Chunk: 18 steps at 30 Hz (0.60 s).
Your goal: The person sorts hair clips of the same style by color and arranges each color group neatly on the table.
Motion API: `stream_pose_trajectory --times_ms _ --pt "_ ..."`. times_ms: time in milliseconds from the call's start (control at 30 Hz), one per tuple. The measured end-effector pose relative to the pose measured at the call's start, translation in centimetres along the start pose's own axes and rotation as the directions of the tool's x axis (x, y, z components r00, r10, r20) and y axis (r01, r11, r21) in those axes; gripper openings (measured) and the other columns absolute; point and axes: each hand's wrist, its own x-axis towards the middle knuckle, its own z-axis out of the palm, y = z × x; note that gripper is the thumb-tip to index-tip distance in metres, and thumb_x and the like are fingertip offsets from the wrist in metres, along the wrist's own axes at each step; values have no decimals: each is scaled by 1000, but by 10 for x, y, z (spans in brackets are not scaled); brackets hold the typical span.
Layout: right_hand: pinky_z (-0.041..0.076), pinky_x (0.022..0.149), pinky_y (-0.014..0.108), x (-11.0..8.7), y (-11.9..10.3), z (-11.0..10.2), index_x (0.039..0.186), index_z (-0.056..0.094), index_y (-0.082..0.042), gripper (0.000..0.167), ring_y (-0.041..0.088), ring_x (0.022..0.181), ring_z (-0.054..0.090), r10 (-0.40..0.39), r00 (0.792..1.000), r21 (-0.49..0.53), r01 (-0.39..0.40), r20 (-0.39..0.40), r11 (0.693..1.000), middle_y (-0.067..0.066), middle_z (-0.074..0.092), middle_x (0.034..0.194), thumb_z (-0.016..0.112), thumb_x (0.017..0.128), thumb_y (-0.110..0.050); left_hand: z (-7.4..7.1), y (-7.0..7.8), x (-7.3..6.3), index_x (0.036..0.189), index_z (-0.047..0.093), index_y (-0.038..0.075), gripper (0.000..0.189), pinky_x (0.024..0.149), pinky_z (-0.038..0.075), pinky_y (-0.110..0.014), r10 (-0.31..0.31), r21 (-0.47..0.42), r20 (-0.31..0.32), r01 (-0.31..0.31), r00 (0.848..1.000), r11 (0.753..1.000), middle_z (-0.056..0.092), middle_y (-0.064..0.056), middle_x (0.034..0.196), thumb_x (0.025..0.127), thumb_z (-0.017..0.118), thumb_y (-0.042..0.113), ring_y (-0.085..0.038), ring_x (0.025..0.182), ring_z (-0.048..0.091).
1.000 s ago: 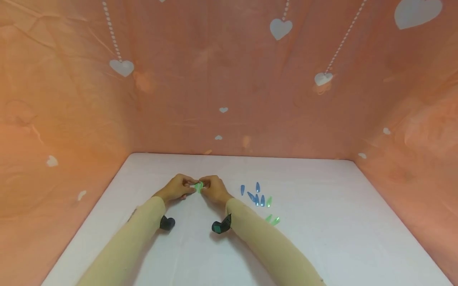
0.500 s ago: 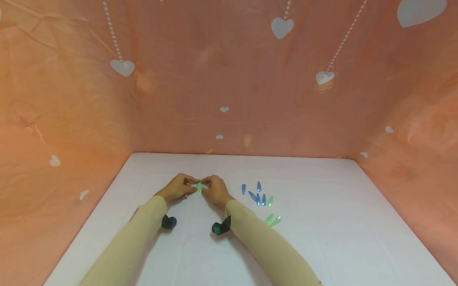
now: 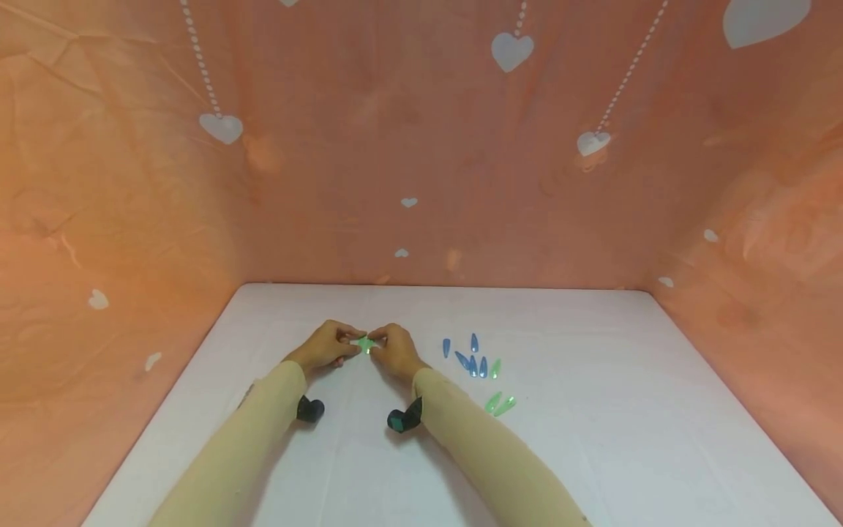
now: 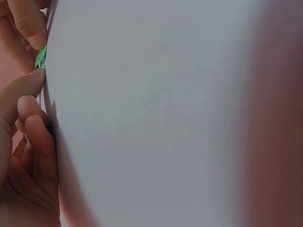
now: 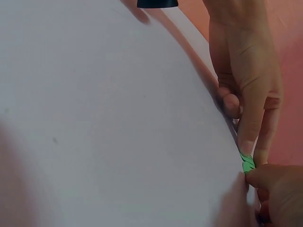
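Observation:
Green teardrop-shaped snap hair clips (image 3: 366,344) are bunched between the two hands, low over the white table. From the left, the left hand (image 3: 326,345) pinches them between thumb and index finger, its other fingers curled beneath. Facing it, the right hand (image 3: 395,350) pinches their other side with thumb and finger. In the left wrist view the green clips (image 4: 40,57) show between the fingertips, mostly covered. The right wrist view shows dark slits in the green clips (image 5: 247,163), with the left thumb tip at one end and the right thumb at the other.
Right of the hands lie several blue snap hair clips (image 3: 473,366), with one green clip (image 3: 496,368) beside them. Two more green clips (image 3: 506,405) lie nearer the front. The white table (image 3: 593,410) is bordered by an orange cloth (image 3: 421,146) with heart prints.
The green clips between the hands look more spread out than a second ago, after small finger shifts. Both hands stay in nearly the same place; the clips on the table have not moved.

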Motion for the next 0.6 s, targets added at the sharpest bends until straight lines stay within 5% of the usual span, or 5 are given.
stream_pose_trajectory --times_ms 333,600 --pt "51 100 42 0 3 -1 118 72 0 29 28 110 63 -25 1000 31 25 -7 999 16 69 121 68 89 -1 0 4 -2 136 58 -7 43 46 39 -16 -12 -10 7 12 1000 1000 39 6 62 95 67 3 -4 46 44" --pt "52 90 36 -2 6 -3 122 70 1 29 23 100 63 -34 999 157 36 -18 987 16 71 113 62 96 -11 2 2 1 135 60 -6 42 46 39 -16 -12 -34 -5 12 1000 999 40 7 60 94 67 3 -3 45 44"
